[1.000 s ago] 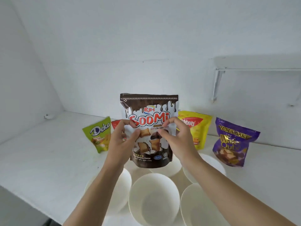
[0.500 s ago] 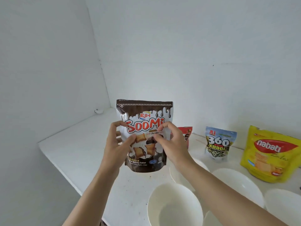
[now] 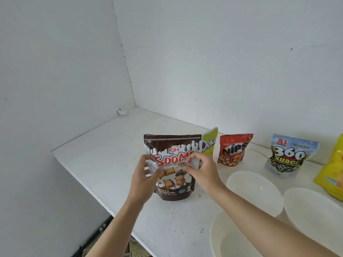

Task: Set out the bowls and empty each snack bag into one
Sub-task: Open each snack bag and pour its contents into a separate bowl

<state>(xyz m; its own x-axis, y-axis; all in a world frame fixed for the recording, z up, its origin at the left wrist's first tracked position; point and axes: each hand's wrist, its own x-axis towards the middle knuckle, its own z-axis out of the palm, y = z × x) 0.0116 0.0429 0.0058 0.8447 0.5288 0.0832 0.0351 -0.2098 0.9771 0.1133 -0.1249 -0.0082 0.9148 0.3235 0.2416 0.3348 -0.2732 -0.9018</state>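
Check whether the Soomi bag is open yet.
Still sealed: the Soomi bag's top edge is flat and intact, held upright by left hand and right hand.

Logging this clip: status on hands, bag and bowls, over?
Both hands, left and right, pinch the Soomi bag, upright, top still sealed. Three bowls out, all empty. Nothing in the way.

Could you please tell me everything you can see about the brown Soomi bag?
The Soomi bag is a glossy brown-and-white stand-up pouch, with red lettering and pictured filled cereal pillows. Its top strip looks sealed. It stands upright near the table's left front edge, partly hiding the green Deka bag. The left hand and right hand pinch its front at mid-height.
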